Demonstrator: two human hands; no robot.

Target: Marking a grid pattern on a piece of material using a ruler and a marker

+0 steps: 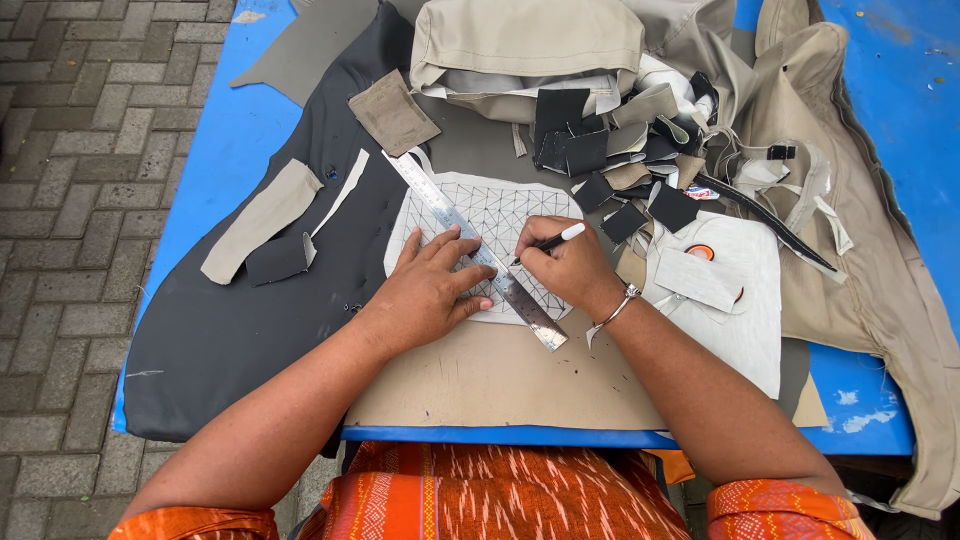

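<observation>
A white fabric piece (500, 215) marked with a criss-cross grid lies mid-table on tan material. A steel ruler (470, 245) runs slantwise across it, pinned flat by the left hand (428, 292), fingers spread. Just right of the ruler, the right hand (570, 268) grips a pen (550, 240), tip on the grid. Beyond the piece sits a heap of black and beige scraps (620, 140); the blue table (230, 130) shows around it.

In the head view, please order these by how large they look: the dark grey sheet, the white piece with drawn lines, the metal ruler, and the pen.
Largest to smallest, as seen:
1. dark grey sheet
2. white piece with drawn lines
3. metal ruler, long but narrow, partly under the left hand
4. pen, in the right hand
</observation>
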